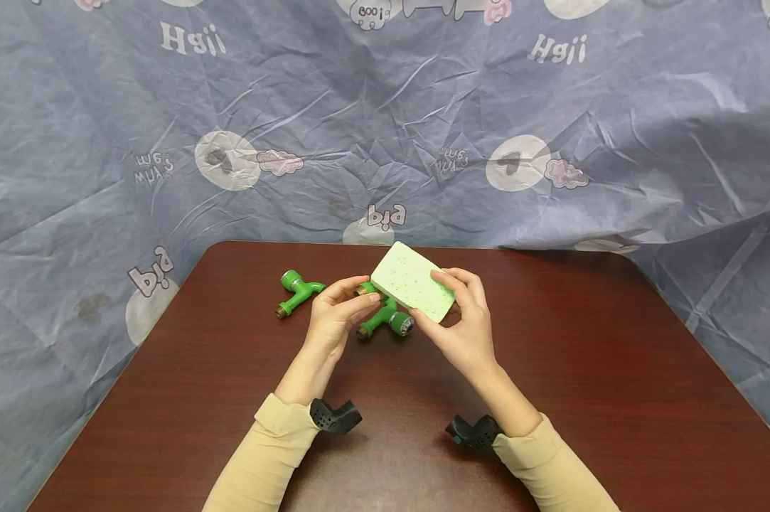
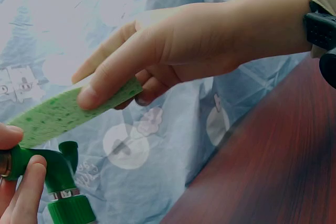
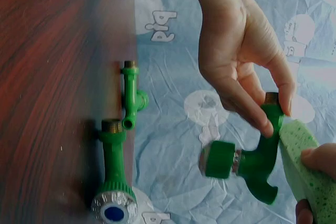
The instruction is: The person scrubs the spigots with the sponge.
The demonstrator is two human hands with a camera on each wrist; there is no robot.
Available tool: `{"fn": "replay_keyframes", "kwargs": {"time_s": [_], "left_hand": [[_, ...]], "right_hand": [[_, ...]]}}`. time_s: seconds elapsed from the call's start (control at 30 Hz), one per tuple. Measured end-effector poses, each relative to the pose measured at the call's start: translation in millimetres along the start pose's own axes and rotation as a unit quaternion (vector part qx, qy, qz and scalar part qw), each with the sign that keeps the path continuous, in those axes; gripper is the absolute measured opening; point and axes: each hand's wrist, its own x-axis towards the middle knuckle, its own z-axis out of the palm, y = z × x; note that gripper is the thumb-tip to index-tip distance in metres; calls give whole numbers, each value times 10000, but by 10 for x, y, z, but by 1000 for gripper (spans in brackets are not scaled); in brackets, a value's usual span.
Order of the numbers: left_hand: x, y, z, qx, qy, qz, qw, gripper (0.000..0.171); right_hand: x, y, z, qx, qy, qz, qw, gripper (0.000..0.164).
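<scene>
My left hand (image 1: 335, 320) pinches a green tap (image 3: 260, 158) by its brass-threaded end, between thumb and fingers. In the right wrist view the tap's knob points left and its spout downward. My right hand (image 1: 466, 327) grips a pale green speckled sponge (image 1: 413, 279) by its sides, thumb on one side and fingers on the other. One end of the sponge lies right at the tap's body (image 2: 55, 163). From the head, the sponge and my left fingers hide most of the held tap.
Two more green taps are on the dark wooden table (image 1: 583, 355): one tap (image 1: 303, 291) to the left, another tap (image 1: 387, 321) below the sponge in the head view. A wrinkled blue printed cloth (image 1: 385, 114) hangs behind the table.
</scene>
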Motion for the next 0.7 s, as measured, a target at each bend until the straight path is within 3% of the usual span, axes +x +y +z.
{"fn": "replay_keyframes", "kwargs": {"time_s": [0.13,0.27,0.4,0.7], "left_hand": [[3,-18,0,-21,173,169,9997,30],[6,-48,6,305,342,347,9983,30],[10,-60,8,653,517,419,9956,28],[-2,-38,28,925,590,475,9928,31]], "right_hand": [[19,140,-47,-757,314,-303,9962,60],[49,167,-84,-1124,757,-542,9893,56],[42,152,-60,-979,954,-731,9879,56],[-44,85,79,-620,646,-1074,9902,60]]}}
